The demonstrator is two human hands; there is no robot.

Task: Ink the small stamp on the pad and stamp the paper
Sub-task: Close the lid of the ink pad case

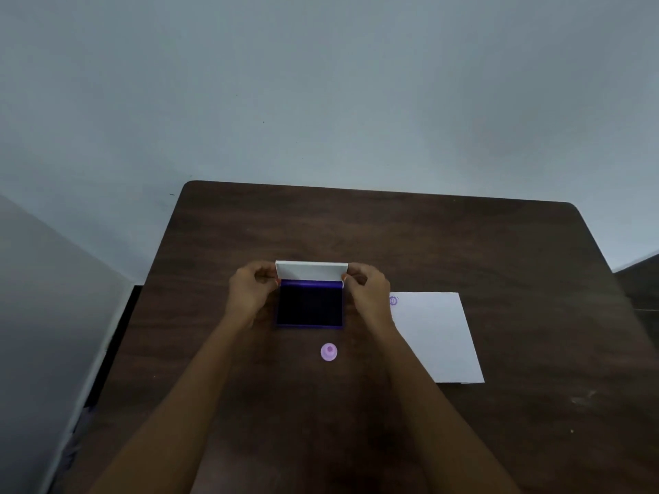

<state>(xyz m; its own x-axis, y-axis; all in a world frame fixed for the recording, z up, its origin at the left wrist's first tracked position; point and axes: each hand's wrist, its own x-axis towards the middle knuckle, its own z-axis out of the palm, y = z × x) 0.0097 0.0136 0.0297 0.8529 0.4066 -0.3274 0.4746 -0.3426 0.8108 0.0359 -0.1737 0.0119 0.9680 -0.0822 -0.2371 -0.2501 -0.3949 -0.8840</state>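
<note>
While two hands grip one pad lid (pixel 311 270), one stamp (pixel 328 352), one paper (pixel 437 336)

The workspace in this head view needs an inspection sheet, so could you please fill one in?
Surface: dark wooden table, bare at the far side.
Job's things: ink pad open, white lid raised; small stamp standing in front of it; paper to the right, bearing one purple stamp mark.
Clutter: nothing seen.
Grippers: left hand and right hand grip the lid's ends.
Cables: nothing seen.
Surroundings: plain grey wall.
</note>
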